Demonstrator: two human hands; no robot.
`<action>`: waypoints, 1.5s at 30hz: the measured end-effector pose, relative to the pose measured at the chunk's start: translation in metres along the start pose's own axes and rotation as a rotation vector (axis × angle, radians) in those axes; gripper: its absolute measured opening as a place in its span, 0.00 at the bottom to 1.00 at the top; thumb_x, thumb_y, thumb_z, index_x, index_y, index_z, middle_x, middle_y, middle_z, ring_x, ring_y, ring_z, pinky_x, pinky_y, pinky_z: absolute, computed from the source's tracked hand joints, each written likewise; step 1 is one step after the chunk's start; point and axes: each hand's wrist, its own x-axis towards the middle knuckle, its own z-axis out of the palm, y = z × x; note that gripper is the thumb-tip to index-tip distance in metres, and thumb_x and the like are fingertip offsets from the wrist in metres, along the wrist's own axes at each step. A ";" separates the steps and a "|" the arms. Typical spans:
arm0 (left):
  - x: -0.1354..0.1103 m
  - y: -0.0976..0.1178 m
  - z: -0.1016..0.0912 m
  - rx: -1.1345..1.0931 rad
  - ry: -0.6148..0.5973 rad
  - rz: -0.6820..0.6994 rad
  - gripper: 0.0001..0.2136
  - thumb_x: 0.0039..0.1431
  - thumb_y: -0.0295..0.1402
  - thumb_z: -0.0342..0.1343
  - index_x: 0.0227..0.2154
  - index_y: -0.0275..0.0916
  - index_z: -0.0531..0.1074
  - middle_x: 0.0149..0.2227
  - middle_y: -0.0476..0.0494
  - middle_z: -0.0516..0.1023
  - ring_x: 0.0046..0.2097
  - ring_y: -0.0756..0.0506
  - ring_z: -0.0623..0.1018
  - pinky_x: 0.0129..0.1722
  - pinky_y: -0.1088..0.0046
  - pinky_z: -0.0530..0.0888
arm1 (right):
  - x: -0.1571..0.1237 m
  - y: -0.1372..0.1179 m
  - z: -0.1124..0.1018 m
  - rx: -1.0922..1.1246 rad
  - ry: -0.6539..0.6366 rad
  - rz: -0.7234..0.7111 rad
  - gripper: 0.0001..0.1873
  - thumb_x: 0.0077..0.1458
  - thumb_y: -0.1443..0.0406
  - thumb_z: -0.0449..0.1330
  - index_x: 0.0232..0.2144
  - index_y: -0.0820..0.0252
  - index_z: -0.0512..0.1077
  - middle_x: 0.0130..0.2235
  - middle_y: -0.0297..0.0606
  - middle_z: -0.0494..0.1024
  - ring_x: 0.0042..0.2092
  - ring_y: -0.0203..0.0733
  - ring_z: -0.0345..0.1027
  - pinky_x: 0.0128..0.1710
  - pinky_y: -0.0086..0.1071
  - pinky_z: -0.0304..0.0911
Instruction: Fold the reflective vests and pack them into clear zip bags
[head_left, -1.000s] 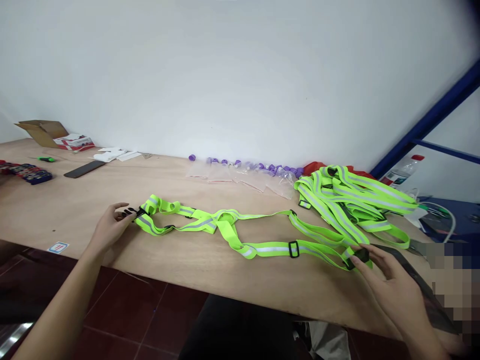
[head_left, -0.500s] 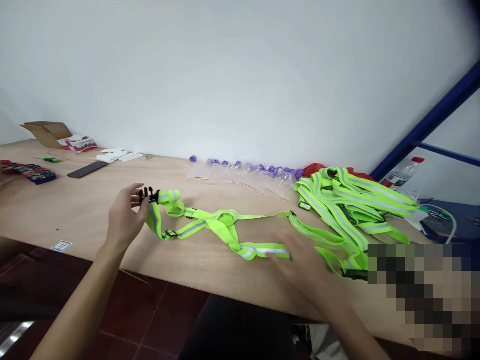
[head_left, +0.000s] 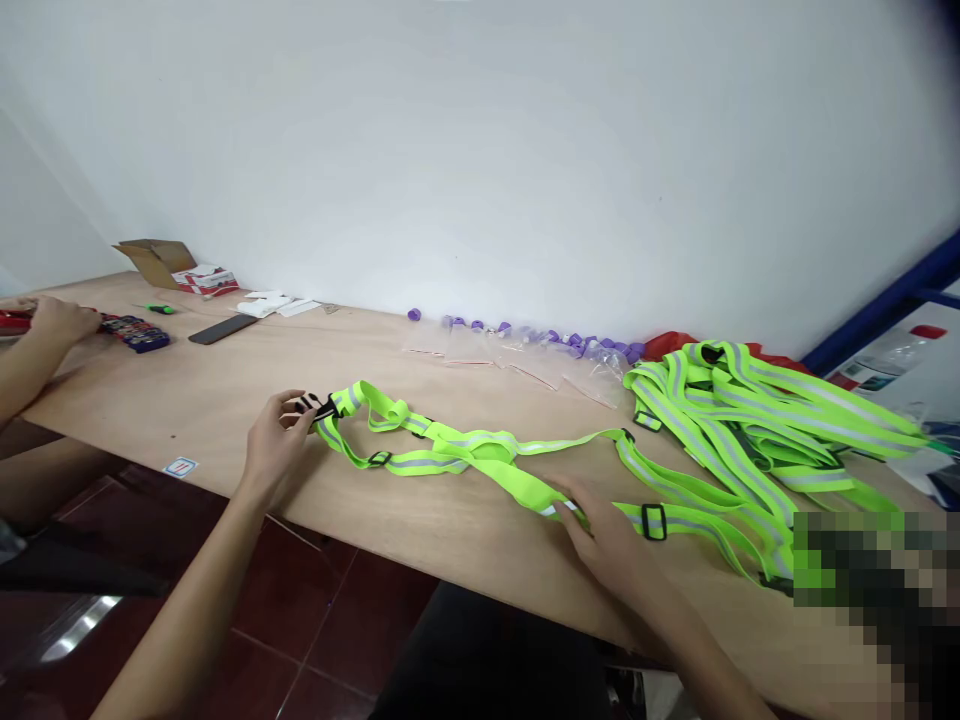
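A neon-yellow reflective harness (head_left: 450,455) with silver stripes is stretched along the table. At its left end, my left hand (head_left: 277,437) is closed on a black side-release buckle (head_left: 330,408). My right hand (head_left: 596,535) is low over the lower strap, its thumb and fingers closed round the band, whose silver stripe shows between them. Right of that hand, a black slide adjuster (head_left: 654,522) sits on the strap. Another slide adjuster (head_left: 379,459) lies near the left end. The strap's far right end runs into a blurred-out patch.
A heap of similar straps (head_left: 720,410) lies at right, before a bottle (head_left: 892,362). Clear plastic bags (head_left: 525,360) and purple rolls (head_left: 577,345) line the wall. Another person's hand (head_left: 64,320) touches dark and red items (head_left: 139,332) at left. A dark flat bar (head_left: 223,329) lies nearby.
My right hand has come down onto the lower strap and closed on it. The view has shifted left, and another person's hand shows at left. My left hand keeps the buckle.
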 end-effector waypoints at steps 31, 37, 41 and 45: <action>-0.100 0.209 0.119 -0.087 -0.826 1.213 0.15 0.70 0.30 0.46 0.54 0.40 0.70 0.54 0.38 0.77 0.55 0.40 0.75 0.58 0.57 0.70 | -0.154 0.095 -0.108 -0.772 0.556 0.335 0.26 0.60 0.48 0.55 0.52 0.61 0.70 0.53 0.53 0.75 0.52 0.59 0.71 0.52 0.49 0.66; -0.135 0.201 0.132 -0.149 -1.039 1.404 0.17 0.67 0.27 0.48 0.55 0.43 0.71 0.55 0.43 0.78 0.59 0.41 0.74 0.61 0.62 0.70 | -0.189 0.092 -0.100 -0.732 0.362 0.481 0.34 0.55 0.42 0.58 0.55 0.59 0.68 0.45 0.49 0.80 0.46 0.62 0.75 0.40 0.49 0.69; -0.140 0.169 0.130 -0.062 -0.965 1.481 0.23 0.64 0.22 0.45 0.60 0.42 0.67 0.62 0.42 0.72 0.63 0.39 0.70 0.64 0.57 0.66 | -0.192 0.087 -0.090 -0.579 0.385 0.409 0.25 0.61 0.49 0.55 0.52 0.57 0.71 0.46 0.48 0.80 0.49 0.58 0.74 0.45 0.48 0.69; -0.133 0.152 0.125 -0.033 -0.900 1.450 0.23 0.65 0.21 0.44 0.60 0.42 0.67 0.61 0.44 0.73 0.63 0.40 0.70 0.64 0.56 0.65 | -0.185 0.078 -0.089 -0.349 0.535 0.496 0.24 0.61 0.49 0.55 0.53 0.54 0.72 0.50 0.45 0.79 0.50 0.54 0.74 0.50 0.44 0.69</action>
